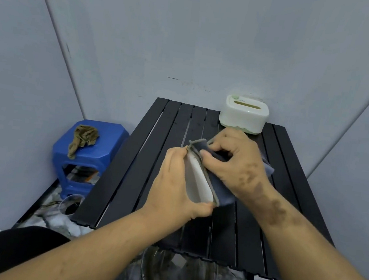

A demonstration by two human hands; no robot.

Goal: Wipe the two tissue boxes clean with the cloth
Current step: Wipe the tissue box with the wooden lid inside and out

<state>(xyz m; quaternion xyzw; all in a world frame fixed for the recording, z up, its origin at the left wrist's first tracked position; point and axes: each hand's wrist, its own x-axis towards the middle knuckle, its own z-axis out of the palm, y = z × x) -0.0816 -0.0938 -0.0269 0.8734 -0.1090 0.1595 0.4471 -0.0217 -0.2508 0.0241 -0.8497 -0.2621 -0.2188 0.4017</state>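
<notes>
Nearest: a glass bowl [178, 277] of murky water on the floor, just under the front edge of the surface [129, 168]. Risk: a dropped box or cloth lands straight in it, or a knee tips it.

Above the slatted black surface, both hands work on a white tissue box [199, 180] held tilted w/ one long side up. Left hand [176, 185] grips it, thumb at the near corner and fingers curled round the far end. Right hand [238, 162] pinches the grey cloth [219, 190] against the box, fingers curled into the fabric. Box seems held only by the 2 hands, so a hard wipe could twist it out of the left grip. Cloth edge hangs loose, may snag.

Farther back, 2nd tissue box [244, 114] sits at the far right corner near the wall; looks not yet wiped, can't tell. A bump could push it off.

Left, well apart: blue stool [90, 152] w/ an olive rag [83, 138] on top.
</notes>
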